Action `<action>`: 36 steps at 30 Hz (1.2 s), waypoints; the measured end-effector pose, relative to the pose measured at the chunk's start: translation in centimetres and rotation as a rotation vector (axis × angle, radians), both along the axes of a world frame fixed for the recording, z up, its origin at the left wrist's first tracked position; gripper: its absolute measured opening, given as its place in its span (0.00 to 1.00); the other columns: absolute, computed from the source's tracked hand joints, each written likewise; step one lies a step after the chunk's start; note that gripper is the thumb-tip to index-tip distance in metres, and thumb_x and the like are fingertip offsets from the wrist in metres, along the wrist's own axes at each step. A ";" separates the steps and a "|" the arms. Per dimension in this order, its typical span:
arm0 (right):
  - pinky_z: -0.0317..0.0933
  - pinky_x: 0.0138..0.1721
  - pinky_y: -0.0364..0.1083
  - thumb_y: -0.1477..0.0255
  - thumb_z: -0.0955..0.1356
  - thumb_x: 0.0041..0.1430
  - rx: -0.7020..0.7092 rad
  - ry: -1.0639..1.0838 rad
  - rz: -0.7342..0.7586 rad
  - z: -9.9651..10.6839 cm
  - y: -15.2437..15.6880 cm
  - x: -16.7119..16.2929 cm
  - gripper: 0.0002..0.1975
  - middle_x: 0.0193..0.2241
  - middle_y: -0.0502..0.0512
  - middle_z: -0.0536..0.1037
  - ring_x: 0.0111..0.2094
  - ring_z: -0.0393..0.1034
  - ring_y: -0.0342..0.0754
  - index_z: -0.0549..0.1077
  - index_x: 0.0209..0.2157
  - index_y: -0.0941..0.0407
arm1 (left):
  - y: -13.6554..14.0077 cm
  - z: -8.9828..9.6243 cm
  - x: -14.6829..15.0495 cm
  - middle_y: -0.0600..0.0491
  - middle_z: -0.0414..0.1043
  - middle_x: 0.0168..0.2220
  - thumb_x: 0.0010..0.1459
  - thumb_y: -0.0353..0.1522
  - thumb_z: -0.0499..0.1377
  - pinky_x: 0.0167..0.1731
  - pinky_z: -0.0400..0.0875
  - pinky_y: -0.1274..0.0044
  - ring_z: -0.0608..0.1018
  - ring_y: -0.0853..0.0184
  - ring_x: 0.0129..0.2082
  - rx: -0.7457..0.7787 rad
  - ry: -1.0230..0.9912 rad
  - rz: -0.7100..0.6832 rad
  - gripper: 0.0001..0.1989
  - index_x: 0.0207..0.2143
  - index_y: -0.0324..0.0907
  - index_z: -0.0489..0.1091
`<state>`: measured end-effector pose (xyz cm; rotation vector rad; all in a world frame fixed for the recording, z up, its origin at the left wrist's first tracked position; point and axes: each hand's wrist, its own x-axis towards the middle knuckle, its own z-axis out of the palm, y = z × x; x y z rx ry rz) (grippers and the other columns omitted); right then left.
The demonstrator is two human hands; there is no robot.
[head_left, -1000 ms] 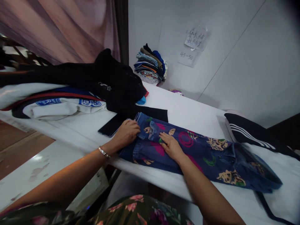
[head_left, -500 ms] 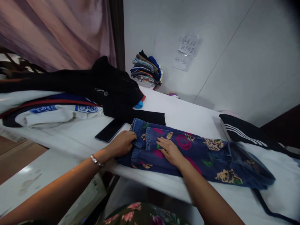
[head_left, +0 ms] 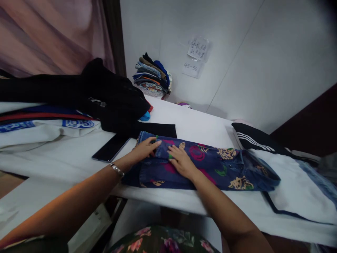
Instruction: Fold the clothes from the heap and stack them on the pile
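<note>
Head view: the patterned denim jeans [head_left: 200, 165] lie flat along the near edge of the white table [head_left: 200, 123], beside a dark phone [head_left: 110, 148]. The left hand [head_left: 143, 150] and right hand [head_left: 180, 162] rest open, palms down, on the waistband end, seemingly pressing the fabric smooth, grasping nothing

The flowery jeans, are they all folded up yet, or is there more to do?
Partly. The printed jeans already lie long and narrow on the white table, seemingly folded lengthwise. Right now the left hand and right hand press flat on the end nearest the phone. They are not yet a short bundle like the folded stack by the wall, so more folding looks left.
</note>
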<state>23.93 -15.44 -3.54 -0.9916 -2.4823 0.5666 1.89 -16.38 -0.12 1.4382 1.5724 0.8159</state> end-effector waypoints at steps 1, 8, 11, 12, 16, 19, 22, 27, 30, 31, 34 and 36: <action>0.43 0.65 0.63 0.67 0.63 0.65 -0.007 -0.081 0.028 0.1 -0.3 -0.1 0.23 0.63 0.59 0.62 0.66 0.50 0.54 0.65 0.60 0.52 | 0.5 -0.3 0.3 0.55 0.72 0.25 0.54 0.45 0.56 0.23 0.67 0.76 0.75 0.65 0.24 0.000 -0.036 0.009 0.33 0.58 0.36 0.60; 0.37 0.66 0.62 0.53 0.62 0.64 0.006 -0.176 0.048 1.1 -1.3 -0.3 0.35 0.68 0.60 0.49 0.69 0.38 0.54 0.51 0.66 0.54 | 0.8 -1.2 0.6 0.54 0.73 0.33 0.54 0.36 0.52 0.33 0.69 0.75 0.75 0.66 0.30 0.401 0.213 0.025 0.27 0.58 0.45 0.63; 0.36 0.66 0.64 0.53 0.61 0.64 -0.013 -0.233 0.056 0.9 -1.2 -0.4 0.34 0.68 0.61 0.50 0.69 0.39 0.56 0.52 0.66 0.53 | 1.5 -1.8 -0.3 0.54 0.75 0.31 0.53 0.35 0.51 0.34 0.70 0.74 0.77 0.63 0.33 0.279 0.468 0.004 0.25 0.54 0.45 0.68; 0.37 0.65 0.65 0.53 0.61 0.64 -0.028 -0.242 0.059 0.8 -1.2 -0.4 0.34 0.68 0.62 0.50 0.69 0.40 0.56 0.53 0.66 0.53 | 1.9 -2.0 -0.6 0.54 0.76 0.31 0.52 0.35 0.52 0.33 0.70 0.74 0.78 0.62 0.33 0.221 0.525 -0.017 0.24 0.52 0.45 0.69; 0.40 0.66 0.62 0.54 0.60 0.65 -0.065 -0.165 0.036 1.2 -1.2 0.3 0.31 0.67 0.59 0.52 0.69 0.41 0.53 0.55 0.65 0.51 | 2.3 -1.5 -0.8 0.46 0.76 0.45 0.55 0.38 0.50 0.38 0.72 0.69 0.78 0.55 0.43 0.308 0.739 -0.032 0.22 0.50 0.44 0.71; 0.38 0.66 0.61 0.54 0.60 0.65 -0.018 -0.111 -0.067 2.1 -0.3 2.2 0.30 0.67 0.57 0.53 0.69 0.40 0.51 0.56 0.64 0.50 | 1.7 -0.4 0.1 0.41 0.68 0.56 0.59 0.40 0.47 0.50 0.68 0.61 0.72 0.50 0.54 0.566 0.833 -0.066 0.23 0.52 0.40 0.69; 0.37 0.66 0.60 0.57 0.61 0.66 0.061 -0.142 -0.272 2.9 2.0 5.5 0.29 0.67 0.59 0.54 0.69 0.40 0.53 0.58 0.64 0.53 | 1.5 -1.0 1.1 0.42 0.63 0.61 0.60 0.43 0.46 0.59 0.59 0.60 0.64 0.52 0.61 0.718 0.794 -0.226 0.26 0.54 0.40 0.68; 0.35 0.65 0.64 0.58 0.63 0.64 0.097 -0.338 -0.724 2.1 5.9 14.9 0.32 0.67 0.69 0.50 0.69 0.39 0.60 0.57 0.63 0.61 | 3.0 -5.6 1.4 0.37 0.63 0.61 0.55 0.49 0.49 0.59 0.58 0.57 0.63 0.47 0.62 0.542 0.819 -0.352 0.34 0.55 0.36 0.68; 0.39 0.63 0.67 0.56 0.62 0.64 -0.063 -0.423 -0.911 0.2 6.2 20.3 0.31 0.65 0.71 0.54 0.67 0.44 0.61 0.59 0.61 0.62 | 3.6 -7.2 1.1 0.39 0.64 0.61 0.56 0.48 0.47 0.60 0.59 0.58 0.64 0.50 0.62 0.470 0.834 -0.367 0.34 0.57 0.36 0.67; 0.40 0.63 0.67 0.56 0.60 0.65 -0.102 -0.430 -0.938 -0.5 6.0 21.5 0.31 0.65 0.71 0.55 0.67 0.45 0.61 0.59 0.61 0.62 | 3.6 -7.3 1.0 0.39 0.64 0.61 0.56 0.48 0.46 0.60 0.58 0.58 0.63 0.50 0.63 0.472 0.832 -0.364 0.34 0.57 0.37 0.67; 0.41 0.62 0.67 0.53 0.56 0.66 -0.129 -0.422 -0.965 -2.3 5.5 23.2 0.32 0.67 0.68 0.52 0.68 0.44 0.59 0.56 0.63 0.60 | 3.5 -7.1 1.0 0.40 0.65 0.60 0.56 0.48 0.47 0.59 0.59 0.57 0.64 0.49 0.62 0.476 0.818 -0.354 0.33 0.57 0.38 0.67; 0.39 0.63 0.66 0.53 0.55 0.66 -0.137 -0.423 -0.978 -2.7 5.5 23.3 0.32 0.67 0.65 0.50 0.68 0.41 0.57 0.55 0.64 0.58 | 3.4 -6.9 1.1 0.40 0.65 0.60 0.56 0.48 0.47 0.59 0.59 0.56 0.64 0.49 0.62 0.473 0.813 -0.356 0.33 0.57 0.37 0.67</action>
